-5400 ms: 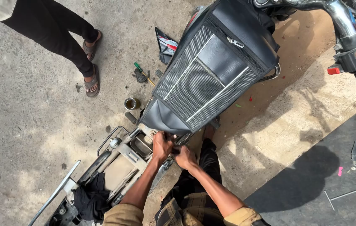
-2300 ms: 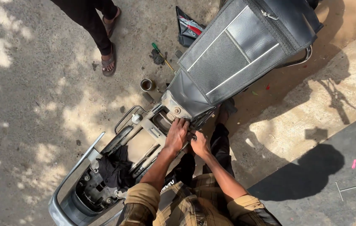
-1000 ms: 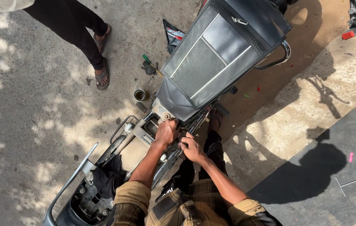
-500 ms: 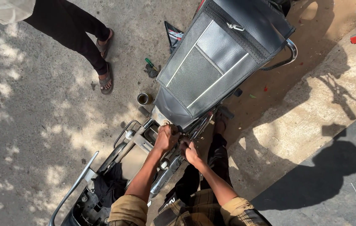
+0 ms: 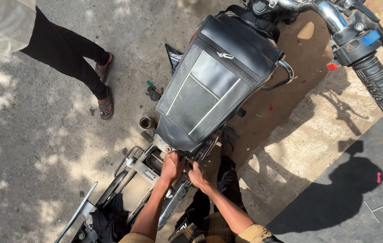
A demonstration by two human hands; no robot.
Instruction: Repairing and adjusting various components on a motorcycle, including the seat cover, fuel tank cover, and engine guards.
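Head camera looks straight down on a motorcycle frame (image 5: 144, 173) with its seat off, and both hands meet at the spot just behind the rear lip of the fuel tank (image 5: 216, 83), which wears a black zipped cover. The left hand (image 5: 173, 165) is curled down onto a part at the frame's top rail, fingers bunched together and gripping something I cannot make out under the knuckles. The right hand (image 5: 198, 175) sits touching it on the near side, fingers folded in as well; whether they pinch a fastener or a tool is hidden.

By the look of it the work in hand is at the tank's rear mount or a fitting right beside it, with both hands pressing or turning in a tight pocket. A next move would seem to call for small wrist turns and a steady hold, since the tank's lip overhangs the hands from above and the frame rails close them in on either side.

There is more room outward. A small metal cup (image 5: 147, 123) stands on the concrete near the frame's left, and a green-handled screwdriver (image 5: 152, 86) lies beyond it. Another person's sandalled feet (image 5: 106, 92) stand well apart on that side. A second bike's handlebar grip (image 5: 380, 87) juts in at upper right, clear of the arms.
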